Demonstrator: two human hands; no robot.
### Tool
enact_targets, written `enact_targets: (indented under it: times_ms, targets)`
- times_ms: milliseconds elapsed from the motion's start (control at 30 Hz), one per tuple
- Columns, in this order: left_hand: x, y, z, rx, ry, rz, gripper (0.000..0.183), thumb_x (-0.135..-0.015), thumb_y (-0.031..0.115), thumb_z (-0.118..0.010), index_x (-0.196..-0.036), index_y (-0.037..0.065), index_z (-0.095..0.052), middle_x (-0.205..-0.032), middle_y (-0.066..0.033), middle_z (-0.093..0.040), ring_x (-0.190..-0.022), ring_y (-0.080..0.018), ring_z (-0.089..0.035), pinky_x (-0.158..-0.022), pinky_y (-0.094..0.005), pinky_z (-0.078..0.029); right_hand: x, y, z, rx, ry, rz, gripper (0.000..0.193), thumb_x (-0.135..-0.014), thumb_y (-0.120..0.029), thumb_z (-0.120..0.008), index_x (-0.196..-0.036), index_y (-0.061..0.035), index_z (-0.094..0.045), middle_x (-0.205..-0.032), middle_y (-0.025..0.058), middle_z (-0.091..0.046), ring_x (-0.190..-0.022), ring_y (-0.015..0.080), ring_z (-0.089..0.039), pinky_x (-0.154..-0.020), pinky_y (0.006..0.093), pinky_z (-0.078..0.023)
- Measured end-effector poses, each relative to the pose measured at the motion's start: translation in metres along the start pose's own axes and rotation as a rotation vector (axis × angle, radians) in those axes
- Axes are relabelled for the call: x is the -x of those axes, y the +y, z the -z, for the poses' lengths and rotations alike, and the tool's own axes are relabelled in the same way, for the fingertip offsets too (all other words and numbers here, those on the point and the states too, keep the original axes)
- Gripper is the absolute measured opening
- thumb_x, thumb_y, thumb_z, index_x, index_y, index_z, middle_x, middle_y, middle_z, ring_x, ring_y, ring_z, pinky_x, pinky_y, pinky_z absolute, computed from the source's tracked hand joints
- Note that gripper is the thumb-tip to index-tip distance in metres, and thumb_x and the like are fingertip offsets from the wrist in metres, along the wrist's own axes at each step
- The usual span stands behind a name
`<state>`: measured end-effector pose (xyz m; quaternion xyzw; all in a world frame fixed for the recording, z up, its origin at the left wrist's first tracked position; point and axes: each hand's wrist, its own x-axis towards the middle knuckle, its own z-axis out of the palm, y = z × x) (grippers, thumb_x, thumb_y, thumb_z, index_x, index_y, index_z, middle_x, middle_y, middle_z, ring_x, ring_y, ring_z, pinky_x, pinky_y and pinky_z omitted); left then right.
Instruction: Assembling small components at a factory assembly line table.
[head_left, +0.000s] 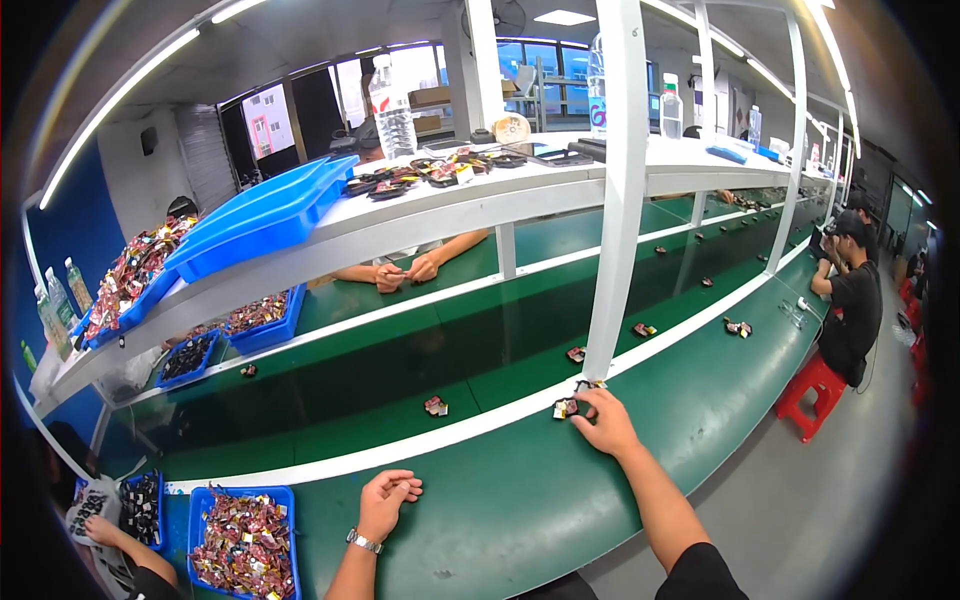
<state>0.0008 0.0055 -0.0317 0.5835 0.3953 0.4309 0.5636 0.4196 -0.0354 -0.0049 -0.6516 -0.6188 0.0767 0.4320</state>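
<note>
My right hand [604,422] reaches out to the white strip [420,445] along the green conveyor belt and its fingers close on a small wrapped part [566,407] with dark, gold and red bits. My left hand [386,500], with a watch on the wrist, rests on the green bench top [480,520], fingers loosely curled and nothing in it. A blue bin [244,541] heaped with small red and gold parts stands just left of my left arm. Another such part [435,406] lies on the belt ahead of my left hand.
More parts [576,354] are spaced along the belt. A white post [612,200] rises beside my right hand. The shelf above carries blue trays [262,215], bottles and dark parts. A person opposite rests their hands [405,270] on the far side. Another person [850,300] sits on a red stool [812,392] at right.
</note>
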Motion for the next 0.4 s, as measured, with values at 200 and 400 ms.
enact_targets:
  times_ms: [200,400]
  targets:
    - [0.006,0.005,-0.015,-0.153,0.014,-0.018,0.017,-0.093,0.000,-0.056,-0.108,-0.004,-0.063,-0.100,-0.0152,-0.071,-0.089,-0.0189,-0.068,-0.079,-0.0306,-0.056,0.000,0.006,-0.011,0.119,-0.067,-0.022,0.030,-0.077,-0.025,-0.080,-0.104,-0.0130,-0.071,-0.112,0.0041,-0.060,-0.103,0.0248,-0.059,-0.090,0.0374,-0.050]
    - [0.004,0.012,-0.032,-0.367,-0.064,-0.024,0.018,-0.093,0.001,-0.059,-0.110,0.001,-0.066,-0.104,-0.0103,-0.071,-0.097,-0.0176,-0.068,-0.085,-0.0291,-0.054,0.010,-0.013,-0.013,0.031,-0.285,0.016,0.029,-0.075,-0.027,-0.083,-0.099,-0.0141,-0.073,-0.105,0.0046,-0.061,-0.104,0.0234,-0.059,-0.089,0.0355,-0.050]
